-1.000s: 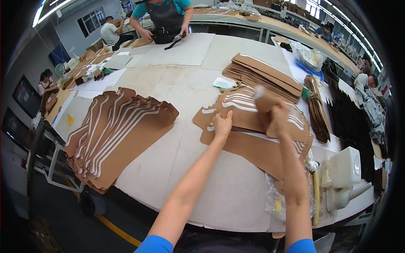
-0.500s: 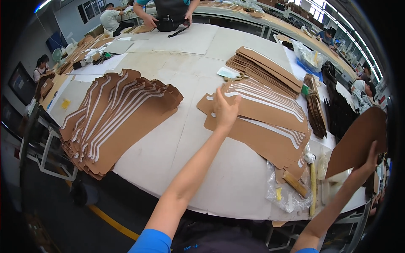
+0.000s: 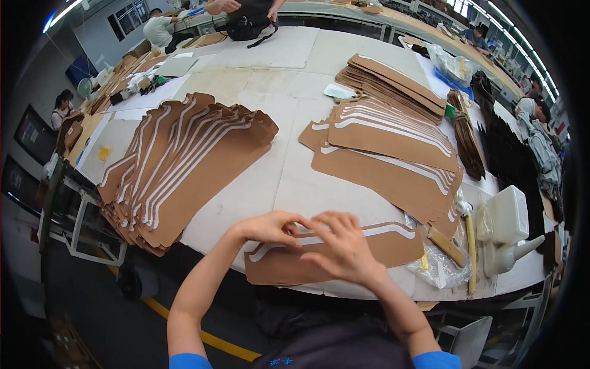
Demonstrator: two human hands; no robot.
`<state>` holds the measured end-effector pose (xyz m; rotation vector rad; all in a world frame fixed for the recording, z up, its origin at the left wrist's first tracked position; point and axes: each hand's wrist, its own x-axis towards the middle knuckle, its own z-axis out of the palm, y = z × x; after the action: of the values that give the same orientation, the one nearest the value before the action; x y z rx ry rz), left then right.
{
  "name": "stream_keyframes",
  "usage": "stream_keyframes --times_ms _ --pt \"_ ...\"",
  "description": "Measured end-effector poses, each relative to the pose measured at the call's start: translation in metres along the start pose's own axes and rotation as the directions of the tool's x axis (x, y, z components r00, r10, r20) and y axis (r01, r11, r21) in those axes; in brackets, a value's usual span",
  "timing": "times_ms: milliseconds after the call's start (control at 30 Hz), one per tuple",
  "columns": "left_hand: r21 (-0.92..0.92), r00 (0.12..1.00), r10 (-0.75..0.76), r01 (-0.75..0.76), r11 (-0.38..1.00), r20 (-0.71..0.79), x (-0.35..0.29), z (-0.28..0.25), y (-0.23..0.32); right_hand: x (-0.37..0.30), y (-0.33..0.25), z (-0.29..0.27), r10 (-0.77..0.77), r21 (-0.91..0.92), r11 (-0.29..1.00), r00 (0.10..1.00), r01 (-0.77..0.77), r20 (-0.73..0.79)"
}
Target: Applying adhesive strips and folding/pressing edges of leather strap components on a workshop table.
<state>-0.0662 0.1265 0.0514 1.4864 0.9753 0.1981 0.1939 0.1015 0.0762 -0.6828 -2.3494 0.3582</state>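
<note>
Matt brown card panel (image 3: 344,255) with smooth white strip, lying under bare fingers (image 3: 289,222); fanned stack (image 3: 184,166) showing the same dull card; table (image 3: 258,190) looking pale, smooth, matt; clear glossy plastic bag (image 3: 439,267); white plastic jug (image 3: 510,230) shining faintly.

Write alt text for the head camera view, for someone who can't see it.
Both hands, left hand and right hand, touch a brown cardboard piece with a white strip at the near edge of a white table. Stacks of similar pieces lie beyond.
</note>
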Motion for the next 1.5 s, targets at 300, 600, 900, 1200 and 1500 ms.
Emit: stream_keyframes --times_ms 300,600,900,1200,1500 --pt "0.481 0.903 0.175 0.039 0.876 -0.392 -0.053 -0.007 0.0 -0.084 0.092 -0.077 0.577 0.206 0.69 0.699 -0.694 0.423" --pt "0.638 0.666 0.682 -0.39 0.664 -0.303 0.082 0.082 0.047 -0.085 0.064 -0.05 0.658 0.384 0.609 0.712 -0.694 0.244" --pt "0.408 0.856 0.501 -0.413 0.814 -0.132 0.119 0.088 0.045 -0.13 0.063 -0.061 0.574 0.161 0.795 0.811 -0.585 0.115" --pt "0.527 0.802 0.592 -0.47 0.708 -0.08 0.132 0.089 0.037 -0.122 0.073 -0.043 0.534 0.092 0.836 0.84 -0.541 0.095" --pt "0.501 0.77 0.638 -0.552 0.666 0.001 0.142 0.077 0.03 -0.13 0.07 -0.033 0.574 0.142 0.812 0.819 -0.566 -0.02"
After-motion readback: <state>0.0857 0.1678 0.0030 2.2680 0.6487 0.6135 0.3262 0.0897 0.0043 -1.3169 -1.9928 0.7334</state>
